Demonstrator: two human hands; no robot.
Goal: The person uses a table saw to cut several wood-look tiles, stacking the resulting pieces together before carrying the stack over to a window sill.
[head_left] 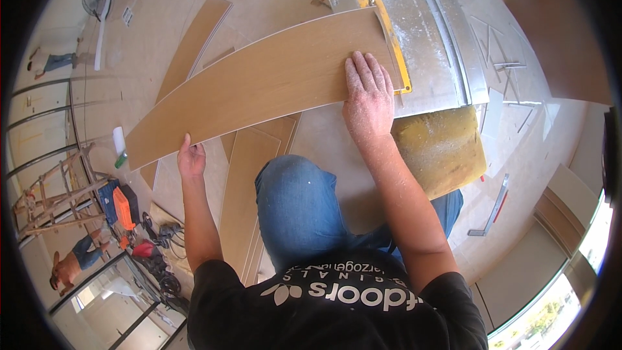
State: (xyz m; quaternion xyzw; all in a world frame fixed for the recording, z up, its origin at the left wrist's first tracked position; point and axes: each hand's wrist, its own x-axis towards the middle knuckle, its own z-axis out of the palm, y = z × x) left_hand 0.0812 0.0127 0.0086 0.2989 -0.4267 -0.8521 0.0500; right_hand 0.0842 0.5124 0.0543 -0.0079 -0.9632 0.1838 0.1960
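Note:
A long wood-faced board (259, 71) spans from the left onto a dusty metal saw table (421, 45). Its right end lies over the yellow insert plate (392, 39) of that table. My left hand (191, 157) grips the board's near edge toward its left end, thumb on top and fingers underneath. On the board's right end my right hand (368, 94) lies flat, fingers stretched out and dusted white; its thumb is hidden. Whatever is beneath the board at the insert plate cannot be seen.
A dusty yellow block (444, 149) stands against the table's near side. More boards (249, 181) lie on the floor by my knee. Offcuts (508, 65) and a square (491, 210) are at right. Tools, an orange case (123, 207) and two people are at left.

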